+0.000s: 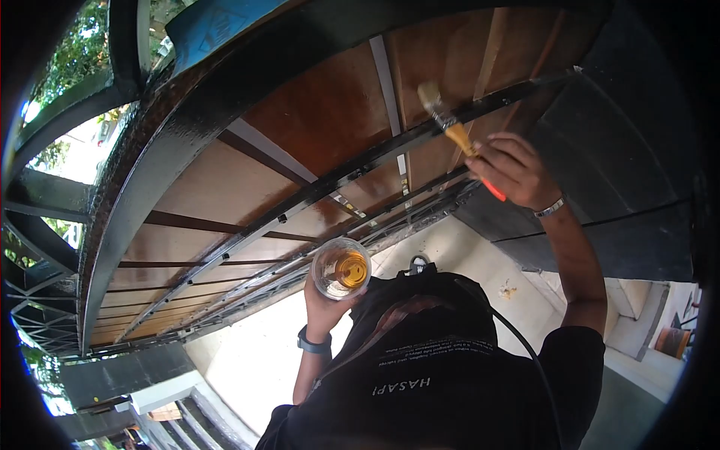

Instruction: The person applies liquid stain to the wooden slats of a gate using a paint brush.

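Observation:
My right hand [517,171] grips a paintbrush [454,133] with a yellow and red handle, fingers closed round it. The pale bristles point up and left, over the brown wood panels [322,101] set in a black metal frame [352,175]. Fingers of my left hand [322,304] wrap round a clear plastic cup [320,264], held below the frame near my chest. Amber liquid [350,268] lies in the bottom of the cup. Some panels are dark and glossy reddish brown; those toward the lower left [210,184] look paler.
Black metal bars [247,236] cross the panels at a slant. A dark panelled surface [577,180] stands at the right. Pale floor [442,244] shows below, with one shoe [418,264]. Lattice metalwork [45,202] and greenery are at the far left. A black cable [525,330] runs down my shirt.

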`<control>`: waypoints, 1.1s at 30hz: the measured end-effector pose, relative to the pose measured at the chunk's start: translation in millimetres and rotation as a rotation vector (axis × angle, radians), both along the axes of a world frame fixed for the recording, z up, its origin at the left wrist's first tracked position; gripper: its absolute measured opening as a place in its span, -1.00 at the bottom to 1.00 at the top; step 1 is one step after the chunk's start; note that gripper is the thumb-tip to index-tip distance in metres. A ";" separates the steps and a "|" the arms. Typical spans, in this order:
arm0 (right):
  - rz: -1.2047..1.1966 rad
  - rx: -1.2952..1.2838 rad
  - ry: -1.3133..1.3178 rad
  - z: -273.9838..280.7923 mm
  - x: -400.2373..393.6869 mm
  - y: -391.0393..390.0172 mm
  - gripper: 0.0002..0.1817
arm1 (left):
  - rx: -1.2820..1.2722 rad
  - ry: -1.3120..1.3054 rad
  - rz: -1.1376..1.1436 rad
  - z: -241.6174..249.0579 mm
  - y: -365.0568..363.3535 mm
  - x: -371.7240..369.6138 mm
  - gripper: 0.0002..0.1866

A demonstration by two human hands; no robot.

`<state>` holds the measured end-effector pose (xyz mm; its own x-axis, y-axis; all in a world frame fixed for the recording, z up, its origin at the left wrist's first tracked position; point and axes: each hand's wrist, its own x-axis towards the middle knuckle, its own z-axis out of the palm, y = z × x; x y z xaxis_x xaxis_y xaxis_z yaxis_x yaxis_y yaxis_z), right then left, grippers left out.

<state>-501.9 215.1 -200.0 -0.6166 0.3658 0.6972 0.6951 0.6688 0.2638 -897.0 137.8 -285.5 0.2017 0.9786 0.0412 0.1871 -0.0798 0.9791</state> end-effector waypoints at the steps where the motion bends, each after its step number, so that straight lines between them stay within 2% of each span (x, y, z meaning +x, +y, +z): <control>1: 0.020 -0.063 -0.023 -3.2 -1.3 -3.8 -0.66 | 0.000 0.006 -0.007 1.3 0.1 1.0 -0.10; 5: 0.105 -0.191 -0.039 -5.0 -1.5 -4.3 -0.66 | 0.017 0.030 -0.018 5.3 1.8 7.2 -0.11; 9: 0.070 -0.193 -0.037 11.1 2.9 6.6 -0.63 | -0.012 0.053 -0.042 8.3 2.0 11.1 -0.12; 14: 0.027 0.087 0.024 44.8 14.1 11.2 -0.57 | 0.023 0.072 -0.032 7.9 2.4 11.3 -0.12; 18: 0.043 0.209 0.051 49.1 12.3 3.7 -0.57 | 0.014 0.080 -0.017 0.7 0.0 8.2 -0.10; 21: 0.040 0.182 0.047 31.1 1.0 0.6 -0.62 | -0.010 0.073 -0.029 3.7 -0.3 10.9 -0.10; 26: 0.129 -0.047 0.027 -15.8 -9.5 1.3 -0.69 | 0.024 0.090 -0.013 10.5 0.1 15.9 -0.13; 30: 0.134 -0.186 0.010 -14.4 -9.6 2.9 -0.70 | 0.040 0.104 -0.011 10.8 -0.4 16.2 -0.14; 33: 0.098 -0.148 0.030 -2.7 -2.0 15.0 -0.69 | 0.017 0.080 -0.022 9.5 0.1 16.6 -0.14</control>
<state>-503.8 230.2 -202.7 -0.6341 0.4048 0.6589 0.6306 0.7638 0.1375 -880.5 138.0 -276.0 0.2267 0.9731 0.0406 0.2625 -0.1012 0.9596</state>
